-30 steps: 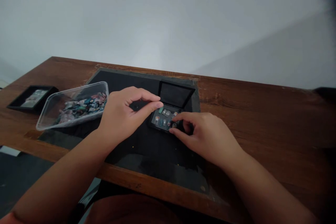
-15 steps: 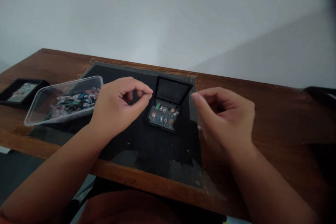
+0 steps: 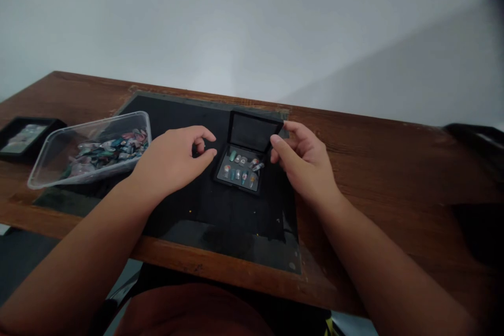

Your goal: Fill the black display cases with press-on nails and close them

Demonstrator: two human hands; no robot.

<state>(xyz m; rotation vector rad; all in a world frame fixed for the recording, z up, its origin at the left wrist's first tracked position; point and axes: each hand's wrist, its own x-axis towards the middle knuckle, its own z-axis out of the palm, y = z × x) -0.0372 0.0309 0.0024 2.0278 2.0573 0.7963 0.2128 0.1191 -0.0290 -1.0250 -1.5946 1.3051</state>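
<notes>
An open black case (image 3: 237, 187) lies on the dark mat, its hinged lid (image 3: 254, 133) tilted up at the back. Inside, several press-on nails (image 3: 238, 174) in green, clear and patterned finishes form two rows, one at the right lying askew. My right hand (image 3: 305, 163) has its thumb in front of the lid's right edge and its index finger at the upper corner, pinching it. Left of the case hovers my left hand (image 3: 177, 160), thumb and index finger apart with nothing between them.
A clear plastic tub (image 3: 47, 165) holding a heap of loose nails stands left of my left hand. Beyond it sits another black case (image 3: 27, 139) with a pale picture on top. The black mat (image 3: 220, 220) covers part of the wooden table (image 3: 378, 168); a dark object (image 3: 476, 136) rests at far right.
My right hand has moved left to the lid's edge. My left thumb and index finger, pressed together before, have parted. The view has shifted slightly.
</notes>
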